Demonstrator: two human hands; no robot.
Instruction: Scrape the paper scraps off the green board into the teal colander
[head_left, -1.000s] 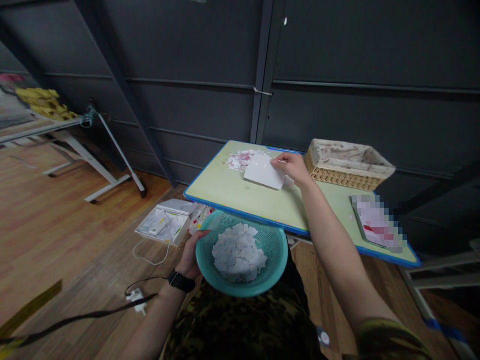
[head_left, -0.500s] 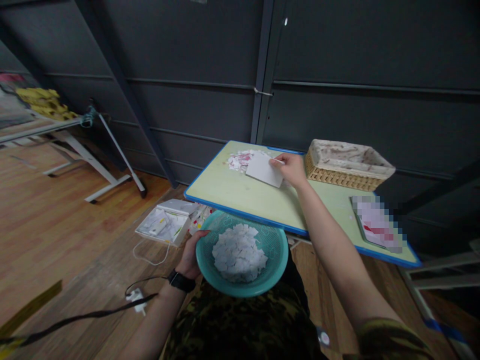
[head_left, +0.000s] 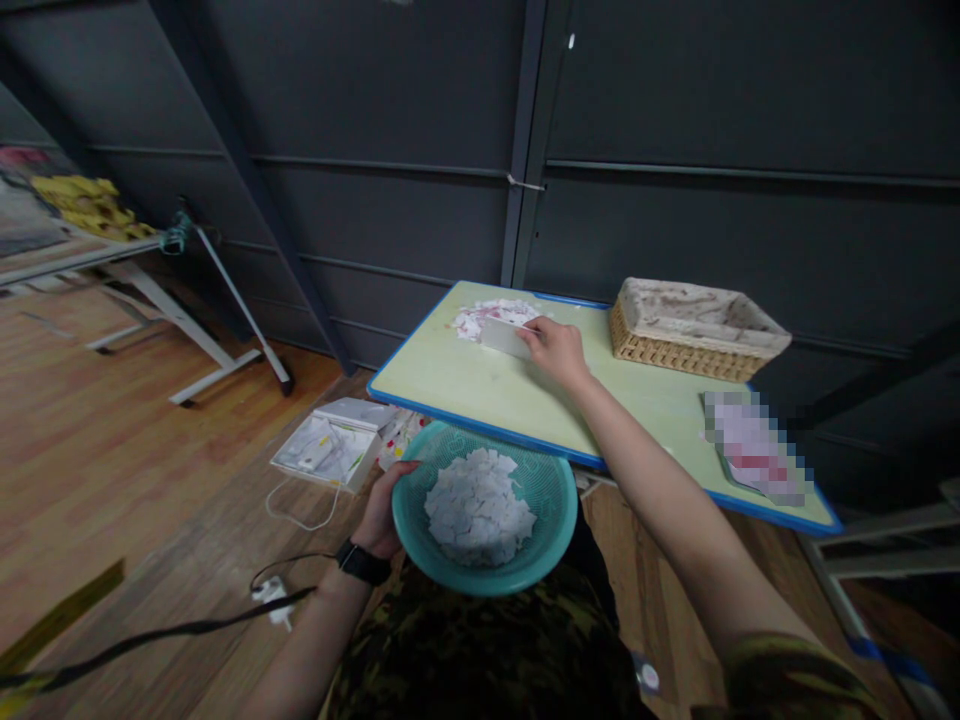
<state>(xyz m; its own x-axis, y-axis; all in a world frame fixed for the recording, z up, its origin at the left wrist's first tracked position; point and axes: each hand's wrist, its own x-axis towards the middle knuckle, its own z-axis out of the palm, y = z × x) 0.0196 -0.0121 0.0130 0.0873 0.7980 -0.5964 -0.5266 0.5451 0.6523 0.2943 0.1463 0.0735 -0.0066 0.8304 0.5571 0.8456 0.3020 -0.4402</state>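
- Leftward of its earlier place, my right hand (head_left: 556,350) now sits near the centre of the frame, and the white card (head_left: 504,338) it pinches stands more on edge, just before the scrap pile (head_left: 484,314); whether they touch, I cannot tell.
- Fingers and thumb close on the card's right end; it looks thin, light and fairly stiff, so I judge that end a sound hold.
- My left hand (head_left: 381,507) grips the left rim of the green colander (head_left: 553,550) at lower centre, thumb over the edge; I judge it light plastic, firmest at the rim.
- Paper scraps (head_left: 480,508) lie inside it, seemingly flimsy and easily scattered.
- Counted: one card, one colander, one pale-green tabletop (head_left: 457,383), one wicker basket (head_left: 694,358) right of centre, one open white box (head_left: 367,462) lower left; scraps too many to count.
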